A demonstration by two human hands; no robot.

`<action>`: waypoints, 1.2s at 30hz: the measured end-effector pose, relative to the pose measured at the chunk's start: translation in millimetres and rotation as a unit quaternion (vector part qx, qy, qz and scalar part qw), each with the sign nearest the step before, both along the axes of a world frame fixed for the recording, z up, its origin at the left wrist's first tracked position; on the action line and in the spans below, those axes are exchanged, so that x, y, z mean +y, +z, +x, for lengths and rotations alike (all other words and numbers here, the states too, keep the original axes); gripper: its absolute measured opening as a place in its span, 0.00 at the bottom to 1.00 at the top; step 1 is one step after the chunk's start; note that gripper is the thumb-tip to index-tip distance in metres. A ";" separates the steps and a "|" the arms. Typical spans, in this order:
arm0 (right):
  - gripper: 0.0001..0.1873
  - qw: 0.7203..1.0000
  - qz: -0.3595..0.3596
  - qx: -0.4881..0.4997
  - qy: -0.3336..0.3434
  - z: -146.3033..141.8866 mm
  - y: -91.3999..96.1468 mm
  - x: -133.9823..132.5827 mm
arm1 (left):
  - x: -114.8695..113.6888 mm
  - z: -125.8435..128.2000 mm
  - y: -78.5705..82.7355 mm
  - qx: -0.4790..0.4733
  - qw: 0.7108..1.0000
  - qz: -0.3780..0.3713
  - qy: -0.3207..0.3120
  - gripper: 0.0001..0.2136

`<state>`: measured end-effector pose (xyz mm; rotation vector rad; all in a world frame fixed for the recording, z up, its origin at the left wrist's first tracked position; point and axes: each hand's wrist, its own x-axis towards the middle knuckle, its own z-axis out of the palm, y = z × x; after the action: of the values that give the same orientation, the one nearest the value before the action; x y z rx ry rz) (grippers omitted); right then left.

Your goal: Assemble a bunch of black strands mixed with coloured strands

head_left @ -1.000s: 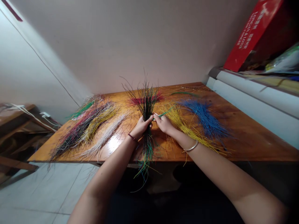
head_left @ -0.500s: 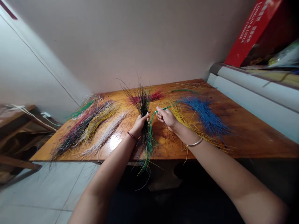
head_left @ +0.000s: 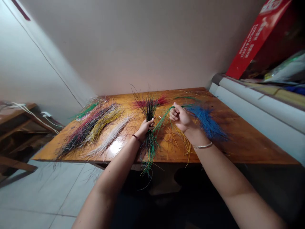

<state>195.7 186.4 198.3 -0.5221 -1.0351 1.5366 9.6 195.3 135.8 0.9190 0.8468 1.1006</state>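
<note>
Wrapped round an upright bundle of thin black wires is my left hand, held over the near part of the table. Green strands mix into the bundle and hang below my fist past the table edge. My right hand is closed, pinching a few green wires that stretch from the bundle up to its fingers. Behind my right hand lie blue wires, with yellow wires partly hidden under the wrist.
Piles of white, yellow and black wires lie on the table's left. Red wires lie at the back. A red box stands on white rolls at right. A wooden stool is at left.
My right hand has moved right and slightly up, away from the bundle, drawing the green wires out longer and straighter. My left hand keeps its grip on the bundle.
</note>
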 end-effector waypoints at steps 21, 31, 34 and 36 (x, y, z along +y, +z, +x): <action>0.25 0.957 0.107 -0.148 -0.226 128.7 151.1 -80.6 | 18.8 -1.8 -10.2 -0.078 0.995 -0.043 -0.036 0.05; 0.19 0.969 -0.107 -0.136 -0.180 148.9 97.0 8.0 | 13.2 -4.7 -6.4 -0.093 0.994 -0.032 -0.046 0.07; 0.18 0.957 -0.196 -0.143 -0.157 137.0 74.0 49.7 | 13.8 -4.9 -7.3 -0.095 0.993 -0.042 -0.046 0.07; 0.17 0.947 -0.236 -0.150 -0.158 128.3 61.1 77.4 | 14.1 -5.1 -8.1 -0.096 0.993 -0.045 -0.046 0.08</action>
<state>324.0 263.8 259.3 -1.2281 -0.7504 1.4362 4.6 209.4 127.6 0.7569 0.6843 1.0448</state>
